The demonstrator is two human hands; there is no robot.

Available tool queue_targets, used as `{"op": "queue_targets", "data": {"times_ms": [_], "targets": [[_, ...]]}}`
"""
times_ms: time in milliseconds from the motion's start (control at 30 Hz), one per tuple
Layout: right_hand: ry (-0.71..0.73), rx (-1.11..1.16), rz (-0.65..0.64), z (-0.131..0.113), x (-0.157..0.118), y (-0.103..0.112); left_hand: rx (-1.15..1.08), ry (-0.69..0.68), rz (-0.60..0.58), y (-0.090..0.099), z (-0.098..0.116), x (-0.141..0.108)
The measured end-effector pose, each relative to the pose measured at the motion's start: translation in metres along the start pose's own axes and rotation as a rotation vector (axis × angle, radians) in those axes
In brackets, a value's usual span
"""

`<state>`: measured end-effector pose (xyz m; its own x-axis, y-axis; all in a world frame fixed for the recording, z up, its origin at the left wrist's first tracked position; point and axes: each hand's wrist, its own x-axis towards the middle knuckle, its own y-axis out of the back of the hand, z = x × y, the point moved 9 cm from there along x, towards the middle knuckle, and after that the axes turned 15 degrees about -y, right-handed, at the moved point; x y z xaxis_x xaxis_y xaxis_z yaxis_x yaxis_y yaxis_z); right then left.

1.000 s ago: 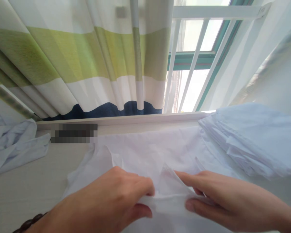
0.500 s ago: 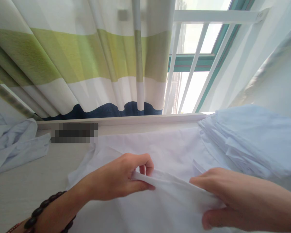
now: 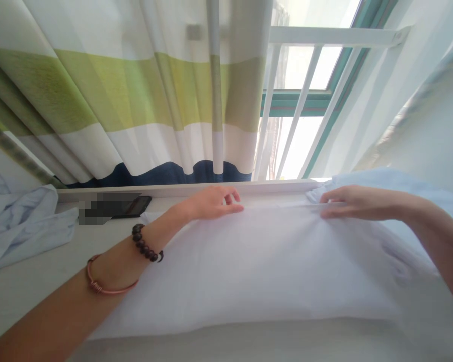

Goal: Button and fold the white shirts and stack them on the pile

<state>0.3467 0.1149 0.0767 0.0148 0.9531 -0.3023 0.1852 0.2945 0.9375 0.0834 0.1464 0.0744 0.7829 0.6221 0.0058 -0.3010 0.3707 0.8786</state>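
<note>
A striped curtain [image 3: 117,95] hangs behind the pale worktop [image 3: 30,286]. Your white cloth [image 3: 256,266] is spread wide and mostly smooth near the middle, but its far edge isn't released and creases fan out by your right hand [image 3: 362,201]. That hand pinches this edge; your left hand [image 3: 211,203] seems to pinch it too, near the worktop's far edge. The cloth stretches from both hands towards you. A crumpled cloth [image 3: 18,226] lies unstraightened at left, a pale pile [image 3: 385,177] at right.

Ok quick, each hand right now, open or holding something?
Left hand: closed, pinching the white cloth.
Right hand: closed, pinching the same cloth.
</note>
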Motion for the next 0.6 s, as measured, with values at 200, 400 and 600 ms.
{"op": "queue_targets", "data": {"times_ms": [200, 400, 600], "targets": [[0.013, -0.054, -0.306, 0.007, 0.019, -0.046, -0.014, 0.177, -0.164, -0.019, -0.056, -0.038], [0.018, -0.082, -0.342, 0.0, 0.014, -0.051, 0.064, 0.222, -0.341, -0.018, -0.075, -0.084], [0.118, 0.066, -0.253, -0.011, -0.002, -0.043, 0.075, 0.172, -0.223, 0.01, -0.071, -0.109]]}}
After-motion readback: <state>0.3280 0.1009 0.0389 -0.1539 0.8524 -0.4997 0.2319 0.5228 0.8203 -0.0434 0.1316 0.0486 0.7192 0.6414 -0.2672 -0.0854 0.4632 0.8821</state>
